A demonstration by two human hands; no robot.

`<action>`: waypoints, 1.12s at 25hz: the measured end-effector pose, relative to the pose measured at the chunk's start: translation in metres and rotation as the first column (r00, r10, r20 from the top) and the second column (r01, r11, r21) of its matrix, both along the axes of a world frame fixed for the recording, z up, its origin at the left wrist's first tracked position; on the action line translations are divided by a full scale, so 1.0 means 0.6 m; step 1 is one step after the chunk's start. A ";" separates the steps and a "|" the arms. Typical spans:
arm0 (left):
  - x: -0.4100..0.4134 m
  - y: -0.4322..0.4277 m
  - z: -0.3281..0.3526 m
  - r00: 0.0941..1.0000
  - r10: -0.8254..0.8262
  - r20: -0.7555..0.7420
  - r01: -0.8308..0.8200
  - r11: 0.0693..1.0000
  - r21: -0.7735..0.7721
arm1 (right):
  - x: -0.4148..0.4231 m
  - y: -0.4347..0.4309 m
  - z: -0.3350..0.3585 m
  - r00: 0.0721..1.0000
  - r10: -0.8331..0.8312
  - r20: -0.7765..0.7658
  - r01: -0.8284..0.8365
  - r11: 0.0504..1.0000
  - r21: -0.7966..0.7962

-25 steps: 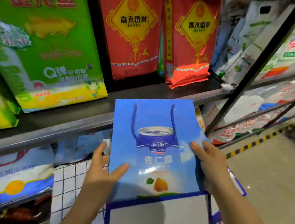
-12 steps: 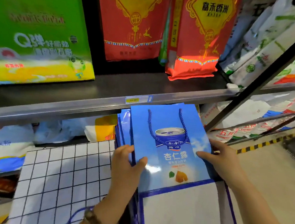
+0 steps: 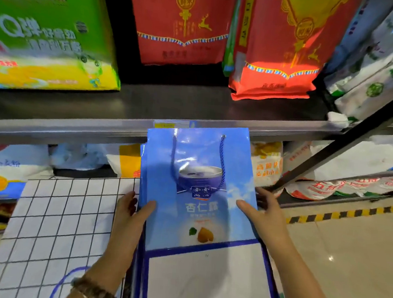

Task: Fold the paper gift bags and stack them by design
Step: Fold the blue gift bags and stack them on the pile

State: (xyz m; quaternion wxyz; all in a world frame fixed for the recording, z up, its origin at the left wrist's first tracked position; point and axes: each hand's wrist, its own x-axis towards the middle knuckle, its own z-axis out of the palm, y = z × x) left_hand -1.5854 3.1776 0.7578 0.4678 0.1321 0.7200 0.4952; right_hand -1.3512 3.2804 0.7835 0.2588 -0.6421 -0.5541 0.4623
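Below the shelf (image 3: 79, 129): my flat blue gift bag (image 3: 190, 150) (cord handles against its front).
Left hand (image 3: 127, 218): grips its left edge.
Right hand (image 3: 265, 216): grips its right edge.

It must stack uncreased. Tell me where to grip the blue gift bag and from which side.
Take the blue gift bag by its two long side edges, around mid-height, coming in from left and right, as the left hand and right hand do, thumbs on its face. It is folded flat; the rope handles lie slack.
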 end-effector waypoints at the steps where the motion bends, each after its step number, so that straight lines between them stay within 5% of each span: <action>1: -0.005 -0.002 -0.009 0.995 -0.005 0.097 0.010 0.999 -0.051 | 0.005 0.002 -0.007 0.985 -0.032 -0.171 -0.003 0.979 -0.203; 3: -0.016 -0.006 -0.019 0.964 -0.068 0.256 0.092 0.992 -0.086 | 0.013 0.001 -0.028 0.922 -0.138 -0.362 -0.062 0.870 -0.490; 5: -0.024 -0.004 -0.018 0.924 -0.161 0.347 0.189 0.981 -0.049 | 0.016 0.002 -0.040 0.894 -0.208 -0.396 -0.059 0.823 -0.564; 10: -0.035 0.001 -0.055 0.979 -0.185 0.089 0.195 0.975 -0.110 | 0.008 0.015 -0.056 0.938 -0.218 -0.269 0.057 0.863 -0.502; 28: -0.070 0.024 -0.090 0.910 -0.287 0.300 0.366 0.897 -0.249 | 0.012 0.042 -0.074 0.980 -0.140 -0.140 0.021 0.777 -0.629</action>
